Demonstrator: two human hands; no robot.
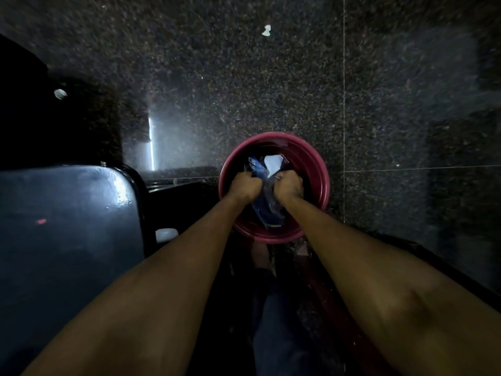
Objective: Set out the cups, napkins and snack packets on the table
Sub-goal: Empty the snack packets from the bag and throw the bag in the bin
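Head view, looking straight down in dim light. Both my bare arms reach forward into a round maroon basin [311,161] that sits on a dark speckled stone floor [271,85]. My left hand [245,186] and right hand [289,185] are side by side inside the basin, fingers [283,177] curled tight. Each hand grips part of a crumpled bunch of blue snack packets [267,210]. The packets lie inside the basin, and one shiny blue end sticks up just beyond my left knuckles. Between my hands and the far rim shows a white piece [273,162] — it may be a napkin, but the light is too poor to say. To my left, near the basin, stands a glossy dark panel [67,226] with a rounded corner, catching a pale reflection. A small white scrap [266,30] lies on the floor — well beyond the basin.
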